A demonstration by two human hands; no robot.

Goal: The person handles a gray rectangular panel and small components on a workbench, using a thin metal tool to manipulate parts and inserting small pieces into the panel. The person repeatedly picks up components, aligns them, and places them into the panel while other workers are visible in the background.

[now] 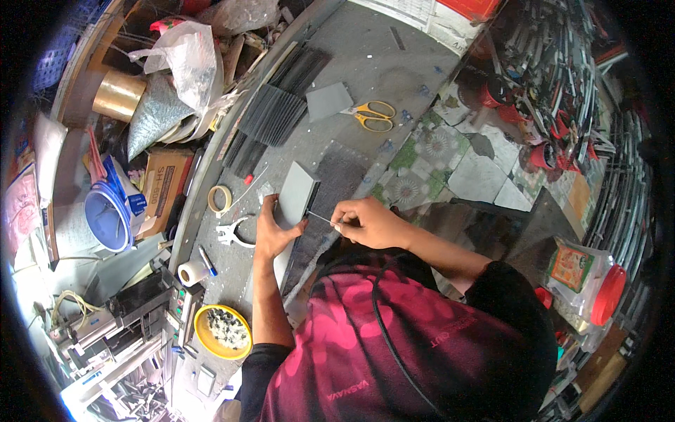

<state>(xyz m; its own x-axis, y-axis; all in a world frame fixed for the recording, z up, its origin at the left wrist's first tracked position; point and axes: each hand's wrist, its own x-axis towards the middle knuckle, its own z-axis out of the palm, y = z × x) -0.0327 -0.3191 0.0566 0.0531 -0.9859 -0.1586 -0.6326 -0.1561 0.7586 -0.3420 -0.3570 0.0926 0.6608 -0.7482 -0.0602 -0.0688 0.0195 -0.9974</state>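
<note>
A flat grey rectangular block [298,191] with a dark edge is held over the bench by my left hand [275,228], thumb on its near side and fingers around its left side. My right hand [366,222] is closed in a pinch on a thin pale cord or wire [320,218], which runs to the block's dark edge. Whether it is a string or a stiff needle is too fine to tell. Beneath the block lies a dark grey textured mat [342,176]. White-handled pliers [235,232] rest left of my left hand, near a roll of tape [219,200].
Dark pleated stacks [273,116] lie along the bench's far left side. Yellow-handled scissors [374,115] sit beside a grey plate [329,102]. A yellow bowl of small black and white parts [223,331] stands at the near left. Beyond the bench's right edge is a tiled floor [480,177].
</note>
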